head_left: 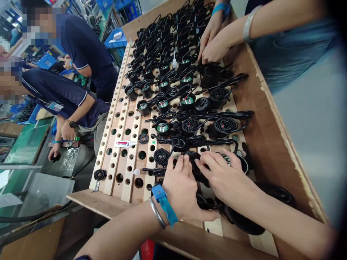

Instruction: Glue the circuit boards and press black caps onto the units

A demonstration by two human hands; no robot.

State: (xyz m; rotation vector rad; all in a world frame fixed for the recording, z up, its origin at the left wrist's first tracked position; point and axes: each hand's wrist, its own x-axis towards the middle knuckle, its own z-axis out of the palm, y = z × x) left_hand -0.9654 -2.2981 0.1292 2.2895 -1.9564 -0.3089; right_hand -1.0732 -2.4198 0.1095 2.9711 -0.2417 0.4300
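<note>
My left hand (180, 189), with a blue strap and a metal bangle at the wrist, lies with fingers stretched out and thumb apart. Its fingertips rest at the near edge of a black round speaker-like housing (193, 154). From the other side my right hand (223, 171) curls its fingers on that housing; the exact contact is partly hidden. Beside the right hand an uncovered housing with a green circuit board (227, 159) shows. Left of my fingers sits a housing with a black patterned grille (161, 156). Black coiled cables (179, 144) lie just beyond.
Rows of black housings (164, 85) with cables fill the wooden tray (268, 108). A white-and-red tube (126, 144), a loose grille (100, 174) and a white nozzle (137, 172) lie on the slats. Another person's hands (214, 45) work at the far right; other people sit at left.
</note>
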